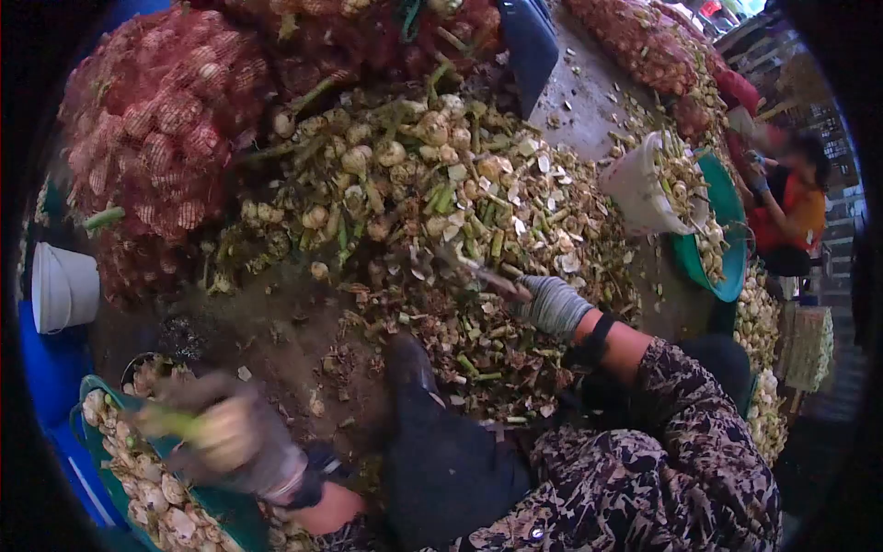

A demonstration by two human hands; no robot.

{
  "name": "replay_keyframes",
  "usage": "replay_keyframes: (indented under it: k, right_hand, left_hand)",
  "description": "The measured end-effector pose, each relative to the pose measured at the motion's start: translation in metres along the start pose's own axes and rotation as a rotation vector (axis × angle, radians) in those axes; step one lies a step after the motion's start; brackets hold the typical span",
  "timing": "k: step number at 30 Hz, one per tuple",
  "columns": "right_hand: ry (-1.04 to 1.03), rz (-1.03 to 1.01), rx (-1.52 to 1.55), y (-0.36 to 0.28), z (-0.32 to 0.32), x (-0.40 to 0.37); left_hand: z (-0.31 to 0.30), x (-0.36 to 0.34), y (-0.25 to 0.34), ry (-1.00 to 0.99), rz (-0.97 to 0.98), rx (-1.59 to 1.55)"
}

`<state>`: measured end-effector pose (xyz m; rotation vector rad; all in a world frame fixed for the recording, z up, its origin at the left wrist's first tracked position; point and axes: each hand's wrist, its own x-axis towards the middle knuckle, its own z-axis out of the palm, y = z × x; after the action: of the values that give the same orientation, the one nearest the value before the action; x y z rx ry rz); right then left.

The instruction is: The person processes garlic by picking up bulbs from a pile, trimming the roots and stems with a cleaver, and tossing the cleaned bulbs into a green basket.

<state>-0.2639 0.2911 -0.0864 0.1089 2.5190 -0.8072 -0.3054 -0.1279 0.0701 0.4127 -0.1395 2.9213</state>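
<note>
My left hand (pixel 265 453), in a grey work glove and blurred by motion, is closed around a garlic bulb (pixel 227 432) whose green stem points left. It is over the edge of a green tub (pixel 207 504) filled with trimmed garlic bulbs (pixel 152 492). My right hand (pixel 555 308), in a striped grey glove, grips a knife (pixel 478 272), its blade pointing up and left. Under the knife spreads a heap of cut stems and peelings (pixel 501 340). Beyond it lies a pile of untrimmed garlic (pixel 405 156) with stems on.
Red mesh sacks of garlic (pixel 166 120) stand at upper left, above a white bucket (pixel 66 287). At right, a white bucket of stems (pixel 635 189) leans by a green basin (pixel 736 248). Another person (pixel 791 207) sits at far right. My dark boot (pixel 409 368) is in the middle.
</note>
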Motion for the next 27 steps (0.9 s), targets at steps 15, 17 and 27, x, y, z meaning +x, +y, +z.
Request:
replay_keyframes:
  k: [15, 17, 27]
  right_hand:
    - [0.203, 0.071, 0.151, -0.008, -0.034, -0.021]
    - [0.180, 0.112, 0.193, 0.002, -0.029, -0.018]
    - [0.113, 0.115, 0.258, -0.016, -0.028, -0.018]
  left_hand:
    - [-0.273, 0.046, -0.165, -0.769, -0.724, 2.728]
    - [-0.291, 0.022, -0.156, -0.792, -0.634, 2.744]
    - [-0.232, -0.060, -0.045, -0.219, -1.363, 2.416]
